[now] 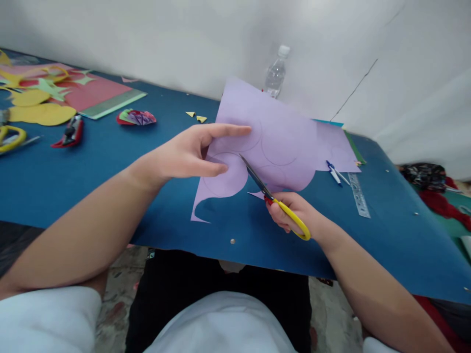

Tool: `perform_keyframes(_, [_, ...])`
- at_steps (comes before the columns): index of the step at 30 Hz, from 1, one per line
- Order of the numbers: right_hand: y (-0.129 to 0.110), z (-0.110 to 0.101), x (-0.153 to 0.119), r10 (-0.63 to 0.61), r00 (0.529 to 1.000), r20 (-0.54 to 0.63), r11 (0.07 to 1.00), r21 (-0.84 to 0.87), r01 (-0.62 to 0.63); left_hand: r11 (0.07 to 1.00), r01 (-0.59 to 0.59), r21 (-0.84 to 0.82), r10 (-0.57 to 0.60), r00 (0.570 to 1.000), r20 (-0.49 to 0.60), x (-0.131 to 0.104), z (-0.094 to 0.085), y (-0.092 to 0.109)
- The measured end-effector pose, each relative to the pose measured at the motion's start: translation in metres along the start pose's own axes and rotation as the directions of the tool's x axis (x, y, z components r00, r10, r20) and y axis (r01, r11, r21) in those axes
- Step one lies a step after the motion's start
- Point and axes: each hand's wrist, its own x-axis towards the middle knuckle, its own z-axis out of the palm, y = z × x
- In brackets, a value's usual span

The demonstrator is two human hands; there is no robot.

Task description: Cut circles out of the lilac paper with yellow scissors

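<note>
A large purple paper sheet (283, 139) with several drawn circles is raised off the blue table. Its lower left part has a rounded, cut edge, with a thin curled strip hanging down. My left hand (191, 149) is at the sheet's left side, thumb and forefinger spread apart over the paper; its other fingers are hidden behind the sheet. My right hand (290, 211) is wrapped round the yellow handles of scissors (257, 181), whose blades point up and left at the paper beside the rounded part. A narrow purple strip lies by the blades.
Behind the sheet stands a plastic bottle (275, 73) by the wall. Pens (334, 174) and a clear ruler (359, 195) lie right. Leftward are a scrunchie (136, 117), a red stapler-like tool (69, 132), yellow scissors (13, 139) and coloured paper (106, 93) on the table (91, 171).
</note>
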Motion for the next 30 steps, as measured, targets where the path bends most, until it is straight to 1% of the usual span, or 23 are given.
perform_keyframes(4, [-0.0020,-0.0013,-0.0018,-0.012,0.999,0.039,1.000,-0.026,0.013,1.000,0.024,-0.011,-0.024,1.000,0.014,0.0008,0.0025,0.0020])
perform_keyframes(7, [-0.0004,-0.0023,-0.0025,-0.030,0.998,0.059,0.999,-0.042,0.033,0.999,0.032,0.019,-0.032,0.999,0.010,0.0005,0.0039,0.0008])
perform_keyframes(11, [0.0023,-0.0023,-0.0020,-0.052,0.996,0.074,0.998,-0.037,0.055,0.998,-0.015,0.067,0.011,0.998,0.054,0.0006,0.0050,-0.0010])
perform_keyframes(14, [-0.0002,-0.0013,-0.0019,-0.053,0.995,0.081,0.997,-0.050,0.057,0.995,-0.046,0.093,0.037,0.995,0.089,0.0009,0.0055,-0.0019])
perform_keyframes(18, [-0.0043,0.0000,-0.0024,-0.049,0.996,0.072,0.996,-0.065,0.054,0.997,-0.008,0.081,0.001,0.996,0.086,0.0013,0.0054,-0.0041])
perform_keyframes(21, [-0.0034,0.0007,-0.0022,-0.062,0.996,0.062,0.997,-0.049,0.065,0.997,0.024,0.069,-0.031,0.994,0.104,0.0013,0.0051,-0.0040])
perform_keyframes(27, [-0.0013,0.0005,-0.0021,-0.031,0.997,0.066,0.999,-0.017,0.033,0.992,0.055,0.117,-0.070,0.988,0.134,0.0005,0.0040,0.0033])
perform_keyframes(30, [-0.0013,0.0002,-0.0027,-0.038,0.996,0.075,0.999,-0.015,0.039,0.992,0.047,0.119,-0.065,0.986,0.151,0.0006,0.0027,0.0048])
